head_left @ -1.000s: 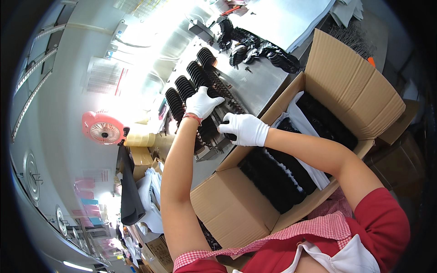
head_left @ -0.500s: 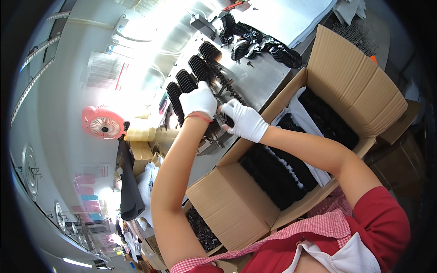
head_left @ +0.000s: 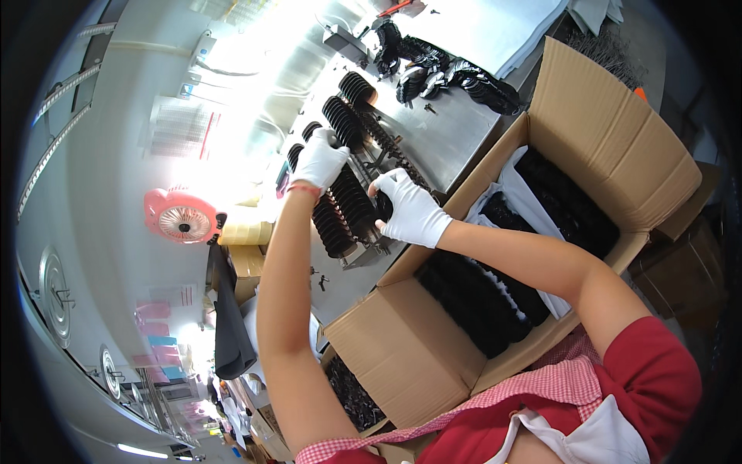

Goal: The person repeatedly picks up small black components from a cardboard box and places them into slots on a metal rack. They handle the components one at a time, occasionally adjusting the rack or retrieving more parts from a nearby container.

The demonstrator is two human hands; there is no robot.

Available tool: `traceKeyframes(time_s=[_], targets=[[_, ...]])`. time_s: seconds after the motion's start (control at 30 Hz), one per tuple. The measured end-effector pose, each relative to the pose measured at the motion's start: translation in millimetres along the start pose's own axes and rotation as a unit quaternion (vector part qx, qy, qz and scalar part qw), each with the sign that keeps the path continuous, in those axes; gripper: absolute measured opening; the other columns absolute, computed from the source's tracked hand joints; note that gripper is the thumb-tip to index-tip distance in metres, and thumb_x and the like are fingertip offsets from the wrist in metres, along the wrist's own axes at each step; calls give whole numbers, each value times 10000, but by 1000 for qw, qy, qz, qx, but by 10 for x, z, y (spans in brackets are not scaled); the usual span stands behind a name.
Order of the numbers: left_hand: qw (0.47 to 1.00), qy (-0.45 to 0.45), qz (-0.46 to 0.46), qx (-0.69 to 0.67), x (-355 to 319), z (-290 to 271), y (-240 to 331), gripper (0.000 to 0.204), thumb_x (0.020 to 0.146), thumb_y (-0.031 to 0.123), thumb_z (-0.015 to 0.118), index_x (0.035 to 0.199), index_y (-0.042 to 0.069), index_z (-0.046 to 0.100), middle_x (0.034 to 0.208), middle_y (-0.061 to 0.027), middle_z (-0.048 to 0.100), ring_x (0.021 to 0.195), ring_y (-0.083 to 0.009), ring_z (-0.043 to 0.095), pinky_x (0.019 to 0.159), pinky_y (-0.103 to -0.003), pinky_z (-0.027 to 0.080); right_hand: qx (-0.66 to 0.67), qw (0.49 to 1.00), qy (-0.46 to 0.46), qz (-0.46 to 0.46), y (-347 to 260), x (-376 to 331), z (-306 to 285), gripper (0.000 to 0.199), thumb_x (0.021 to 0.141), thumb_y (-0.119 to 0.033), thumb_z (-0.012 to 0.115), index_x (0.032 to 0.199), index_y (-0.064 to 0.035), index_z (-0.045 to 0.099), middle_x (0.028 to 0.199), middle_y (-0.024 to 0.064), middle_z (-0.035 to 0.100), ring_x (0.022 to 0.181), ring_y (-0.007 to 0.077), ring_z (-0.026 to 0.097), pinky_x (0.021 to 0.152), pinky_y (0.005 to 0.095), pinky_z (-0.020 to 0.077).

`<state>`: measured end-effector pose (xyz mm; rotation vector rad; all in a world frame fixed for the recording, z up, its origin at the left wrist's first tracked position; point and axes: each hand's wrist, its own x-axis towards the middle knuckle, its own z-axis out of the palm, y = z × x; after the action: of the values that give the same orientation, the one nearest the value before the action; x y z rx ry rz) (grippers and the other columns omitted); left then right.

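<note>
Both my hands wear white gloves. My left hand [head_left: 319, 161] grips the top of a row of black ribbed parts [head_left: 345, 122] standing on a metal rack [head_left: 363, 251]. My right hand [head_left: 412, 209] is closed on a small black part [head_left: 383, 206] at the near rows of the rack. The rows of stacked black parts [head_left: 346, 210] run side by side across the steel bench [head_left: 456, 139]. Right below my right forearm stands an open cardboard box [head_left: 603, 131] filled with black parts [head_left: 479, 298] in white liner.
A heap of loose black parts [head_left: 440, 69] lies at the bench's far end beside white sheets [head_left: 495, 31]. A pink fan [head_left: 182, 219] sits to the left. A second box of black parts [head_left: 352, 390] stands below. Dark cloth [head_left: 230, 325] hangs nearby.
Both hands have moved from above the box edge further out onto the rack; my left hand now grips the far row and my right hand has reached the near rows.
</note>
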<state>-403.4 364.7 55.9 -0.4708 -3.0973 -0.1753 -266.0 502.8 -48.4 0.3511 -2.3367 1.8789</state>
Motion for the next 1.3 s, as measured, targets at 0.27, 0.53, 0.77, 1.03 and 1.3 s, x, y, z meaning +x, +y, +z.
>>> traceKeyframes(time_s=[0.27, 0.53, 0.77, 1.03, 1.3], targets=[[984, -53, -35, 168, 521, 461, -39, 761, 763, 601, 720, 1233, 12, 611, 1158, -236, 654, 1098, -357, 633, 950, -410, 487, 4, 997, -60, -40, 161, 65, -104, 462, 699, -146, 750, 1124, -164, 568, 1111, 171, 541, 1025, 359, 606, 896, 407, 508], [987, 29, -133, 83, 427, 754, 363, 376, 884, 324, 563, 1119, 31, 582, 1027, -234, 715, 1029, -374, 682, 868, -474, 476, 18, 998, -31, -49, 224, 26, -15, 457, 710, -139, 754, 1123, -178, 562, 1111, 157, 540, 1000, 366, 617, 880, 410, 518], [978, 49, -23, 202, -235, 83, 468, 284, 892, 291, 527, 1042, 71, 624, 807, -209, 714, 784, -389, 704, 765, -516, 485, 64, 986, 107, -110, 238, -10, 168, 566, 703, -109, 793, 1212, -126, 547, 1275, 160, 535, 1153, 343, 567, 999, 390, 474], [923, 8, -33, -384, -2047, 472, 905, 282, 1041, 303, 463, 1036, 30, 531, 800, -141, 615, 708, -299, 610, 656, -403, 484, 9, 984, -9, -176, -85, -842, -245, 838, 659, -74, 829, 1364, -38, 377, 1364, 190, 460, 1262, 375, 505, 1041, 392, 458], [526, -223, -300, -764, -2983, 1266, 1481, 787, 951, 583, 570, 1529, 189, 209, 1512, -60, 334, 1386, -234, 372, 978, -513, 476, -129, 950, -258, -117, 39, -1813, -613, 878, 656, -124, 808, 1422, 11, 401, 1283, 218, 535, 1178, 379, 562, 1016, 400, 475]])
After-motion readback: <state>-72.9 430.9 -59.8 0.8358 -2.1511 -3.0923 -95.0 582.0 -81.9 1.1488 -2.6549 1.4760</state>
